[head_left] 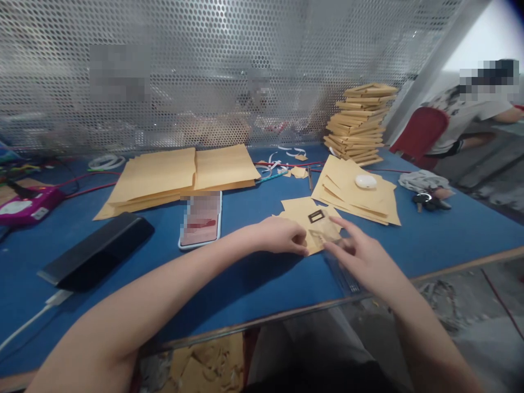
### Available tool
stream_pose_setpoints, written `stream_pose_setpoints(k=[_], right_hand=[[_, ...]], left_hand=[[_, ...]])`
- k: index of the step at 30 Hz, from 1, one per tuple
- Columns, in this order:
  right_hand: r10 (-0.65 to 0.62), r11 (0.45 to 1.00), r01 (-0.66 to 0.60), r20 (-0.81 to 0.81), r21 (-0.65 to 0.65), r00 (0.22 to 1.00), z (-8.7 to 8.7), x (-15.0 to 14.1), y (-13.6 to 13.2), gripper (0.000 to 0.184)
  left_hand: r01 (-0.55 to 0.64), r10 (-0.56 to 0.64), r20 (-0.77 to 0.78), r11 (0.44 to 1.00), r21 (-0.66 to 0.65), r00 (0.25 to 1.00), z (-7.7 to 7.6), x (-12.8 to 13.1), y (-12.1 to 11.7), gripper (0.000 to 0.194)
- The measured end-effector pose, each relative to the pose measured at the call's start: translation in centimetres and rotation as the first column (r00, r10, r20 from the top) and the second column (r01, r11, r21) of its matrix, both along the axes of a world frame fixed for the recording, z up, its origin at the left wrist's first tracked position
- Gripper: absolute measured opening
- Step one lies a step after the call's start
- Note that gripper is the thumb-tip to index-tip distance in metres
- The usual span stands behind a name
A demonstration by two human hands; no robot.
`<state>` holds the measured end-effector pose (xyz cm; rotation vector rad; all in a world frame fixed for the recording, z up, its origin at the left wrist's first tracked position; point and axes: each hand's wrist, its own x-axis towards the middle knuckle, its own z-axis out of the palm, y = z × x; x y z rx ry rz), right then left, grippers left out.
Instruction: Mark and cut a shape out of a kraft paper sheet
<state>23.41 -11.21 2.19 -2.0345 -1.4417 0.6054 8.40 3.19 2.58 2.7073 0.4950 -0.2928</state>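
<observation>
My left hand (pixel 282 236) is closed, its fingers curled down at the left edge of a small tan paper piece (pixel 295 206) on the blue table. What its fingertips pinch, if anything, is hidden. My right hand (pixel 362 251) has its thumb and forefinger apart, touching a see-through plastic piece (pixel 329 230) that lies over the paper. Near the forefinger, a small black rectangular frame (pixel 316 216) shows on the paper. Behind the right hand a loose pile of tan envelopes (pixel 352 203) carries a white earbud case (pixel 365 181).
Tan envelope stacks (pixel 159 173) lie at the back, with a tall pile (pixel 360 123) against the mesh panel (pixel 204 71). A phone (pixel 202 221), a dark power bank (pixel 100 251), a magenta box (pixel 30 206) and keys (pixel 428 201) surround my arms. Another person (pixel 462 117) sits far right.
</observation>
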Motion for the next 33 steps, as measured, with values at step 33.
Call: stream_pose_setpoints(k=[33], right_hand=[[0.214, 0.972, -0.142, 0.46, -0.185, 0.862, -0.8, 2.5, 4.3, 0.058]], left_hand=[[-0.004, 0.004, 0.005, 1.0, -0.007, 1.0, 0.0, 0.0, 0.0, 0.03]])
